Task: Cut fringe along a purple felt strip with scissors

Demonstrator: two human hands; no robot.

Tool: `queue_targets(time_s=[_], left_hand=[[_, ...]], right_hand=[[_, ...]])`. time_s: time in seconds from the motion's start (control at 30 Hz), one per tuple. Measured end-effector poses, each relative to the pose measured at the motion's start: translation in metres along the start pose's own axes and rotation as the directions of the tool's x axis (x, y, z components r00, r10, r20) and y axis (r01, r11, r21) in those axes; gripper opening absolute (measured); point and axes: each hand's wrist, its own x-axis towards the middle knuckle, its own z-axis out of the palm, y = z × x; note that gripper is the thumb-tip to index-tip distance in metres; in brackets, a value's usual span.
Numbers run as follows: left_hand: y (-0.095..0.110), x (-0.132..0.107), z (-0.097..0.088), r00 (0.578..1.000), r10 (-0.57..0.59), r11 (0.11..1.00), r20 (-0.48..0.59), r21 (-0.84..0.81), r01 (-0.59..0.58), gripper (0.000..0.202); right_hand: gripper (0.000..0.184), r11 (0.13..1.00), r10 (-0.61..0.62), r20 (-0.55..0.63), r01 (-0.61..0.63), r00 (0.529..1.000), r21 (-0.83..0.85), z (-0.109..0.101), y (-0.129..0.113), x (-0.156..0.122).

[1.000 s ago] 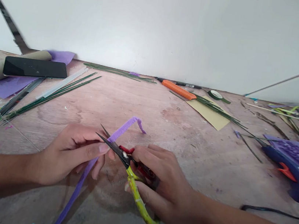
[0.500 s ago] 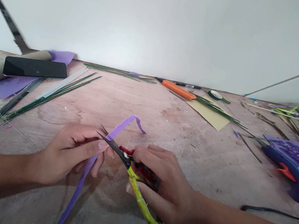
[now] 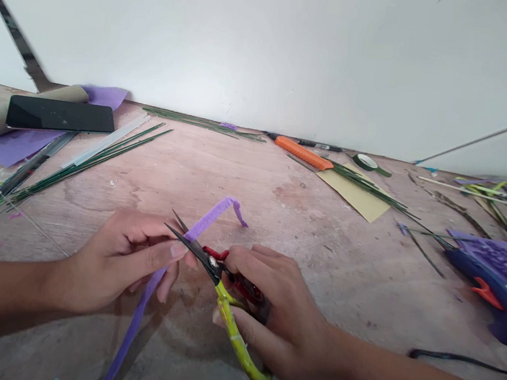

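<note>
My left hand pinches a long purple crepe strip between thumb and fingers; the strip runs from the bottom edge up past the hand and bends over at its far end. My right hand grips small scissors with yellow-green and red handles. Their dark blades are parted, with the strip's edge between them right beside my left thumb tip.
A black phone lies on purple paper at far left beside green wire stems. An orange cutter, a green tape roll and a tan sheet lie at the back. A blue glue gun with a cord sits at right.
Almost nothing moved. The scissors shifted slightly along the strip and the blades stay parted on its edge; both hands keep their holds.
</note>
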Motion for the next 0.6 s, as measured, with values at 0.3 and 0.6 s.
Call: queue_targets(time_s=[0.3,0.6], left_hand=[[-0.0006,-0.0022,-0.0007,1.000,-0.014,0.999,-0.009,0.032,0.015,0.037],[-0.0007,0.0002,-0.0002,0.999,0.030,0.999,0.039,-0.028,-0.029,0.027]], right_hand=[[0.024,0.996,-0.043,0.018,0.041,0.999,0.084,-0.0015,0.0010,0.0003],[0.027,0.994,-0.045,0.041,0.041,0.998,0.098,-0.0021,0.0005,0.0001]])
